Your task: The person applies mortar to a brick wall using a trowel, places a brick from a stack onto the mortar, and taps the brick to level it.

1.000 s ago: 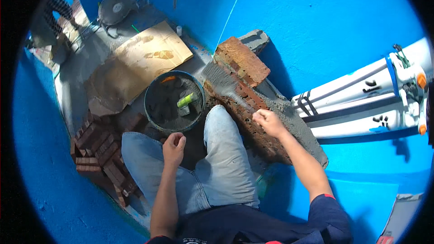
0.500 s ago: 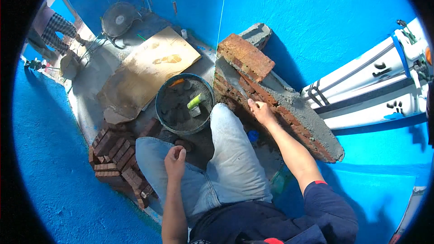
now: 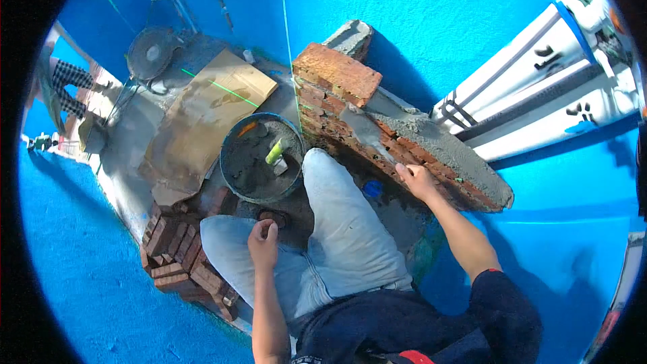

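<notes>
My right hand (image 3: 416, 180) is closed round the handle of a trowel (image 3: 362, 127). The trowel's grey, mortar-smeared blade lies against the near face of a low brick wall (image 3: 465, 190), close to its top. One loose-looking brick (image 3: 337, 74) sits on the wall's far end, beside a taut string line. My left hand (image 3: 263, 243) is curled into a loose fist over my left thigh, with nothing visible in it. Between my knees and the wall stands a round bucket of grey mortar (image 3: 253, 178), with a yellow-green-handled tool (image 3: 276, 154) and an orange item in it.
Stacked bricks (image 3: 178, 246) stand at my left. A stained cardboard sheet (image 3: 202, 118) covers floor beyond the bucket, near a fan (image 3: 155, 52). White wrapped long panels (image 3: 539, 87) lean at the right against blue walls. Another person's checkered-clad legs (image 3: 71, 81) show at far left.
My right hand has moved right and slightly nearer along the wall, and the trowel blade now shows against the brick face. My left hand stays curled. The view has shifted right.
</notes>
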A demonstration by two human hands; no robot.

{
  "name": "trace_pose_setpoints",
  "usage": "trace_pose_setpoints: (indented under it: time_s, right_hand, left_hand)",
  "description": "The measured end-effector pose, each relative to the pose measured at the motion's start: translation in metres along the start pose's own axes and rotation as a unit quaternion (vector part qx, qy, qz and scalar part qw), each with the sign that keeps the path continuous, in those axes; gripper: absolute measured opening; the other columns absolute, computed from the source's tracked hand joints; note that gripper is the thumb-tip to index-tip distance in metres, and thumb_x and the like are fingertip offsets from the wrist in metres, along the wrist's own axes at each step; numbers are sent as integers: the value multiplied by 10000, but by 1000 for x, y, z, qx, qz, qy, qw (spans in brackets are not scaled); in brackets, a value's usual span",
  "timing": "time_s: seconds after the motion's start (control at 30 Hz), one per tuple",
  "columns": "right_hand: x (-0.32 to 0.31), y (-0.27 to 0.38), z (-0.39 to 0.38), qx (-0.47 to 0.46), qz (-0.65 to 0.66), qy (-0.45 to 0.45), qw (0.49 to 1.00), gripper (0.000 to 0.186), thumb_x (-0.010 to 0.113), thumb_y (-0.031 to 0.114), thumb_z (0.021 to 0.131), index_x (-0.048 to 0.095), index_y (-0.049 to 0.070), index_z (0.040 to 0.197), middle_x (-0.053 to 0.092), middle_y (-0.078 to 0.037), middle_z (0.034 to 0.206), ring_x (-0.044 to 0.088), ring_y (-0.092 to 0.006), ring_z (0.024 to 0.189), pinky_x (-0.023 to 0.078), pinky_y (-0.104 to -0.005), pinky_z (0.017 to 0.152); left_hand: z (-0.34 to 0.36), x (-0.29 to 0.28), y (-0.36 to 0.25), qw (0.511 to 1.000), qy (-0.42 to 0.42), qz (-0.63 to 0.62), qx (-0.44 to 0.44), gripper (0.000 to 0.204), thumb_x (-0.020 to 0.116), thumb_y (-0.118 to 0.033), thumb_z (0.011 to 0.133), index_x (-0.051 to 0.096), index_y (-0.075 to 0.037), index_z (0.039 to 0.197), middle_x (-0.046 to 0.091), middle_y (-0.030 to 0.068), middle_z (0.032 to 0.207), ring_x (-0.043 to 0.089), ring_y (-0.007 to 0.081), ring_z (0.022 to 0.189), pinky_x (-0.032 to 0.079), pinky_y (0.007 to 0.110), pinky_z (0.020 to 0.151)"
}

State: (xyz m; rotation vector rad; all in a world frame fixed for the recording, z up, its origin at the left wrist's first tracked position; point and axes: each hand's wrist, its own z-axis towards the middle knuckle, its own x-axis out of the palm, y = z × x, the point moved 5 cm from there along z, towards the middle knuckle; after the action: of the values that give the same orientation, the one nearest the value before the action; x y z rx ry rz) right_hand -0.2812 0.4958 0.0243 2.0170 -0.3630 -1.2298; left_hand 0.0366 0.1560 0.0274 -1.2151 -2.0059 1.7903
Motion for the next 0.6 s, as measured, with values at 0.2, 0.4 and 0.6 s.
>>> trace_pose_setpoints:
  time_s: [0.2,0.4,0.6]
  right_hand:
    - [-44,5,-63,-12,52,10,999,544,521,532,966,554,53,710,523,-25,638,475,-109,560,378,-314,533]
    - [-45,83,-84,-131,421,39,897,502,429,493,1006,471,75,732,435,2,566,415,-82,440,326,-226,405]
    - [8,68,-77,80,434,49,896,512,373,521,1015,430,121,700,378,4,493,363,-110,360,309,-260,346]
  left_hand:
    - [1,1,23,1000,-8,-7,14,200,646,-148,896,662,9,1019,674,51,881,615,125,793,492,259,745]
    - [6,9,24,997,11,-62,40,138,644,-95,910,648,11,998,653,39,885,602,112,806,484,242,766]
    - [6,-3,-4,992,-2,-105,64,132,623,-82,923,638,2,1023,656,30,895,604,98,845,482,240,797]
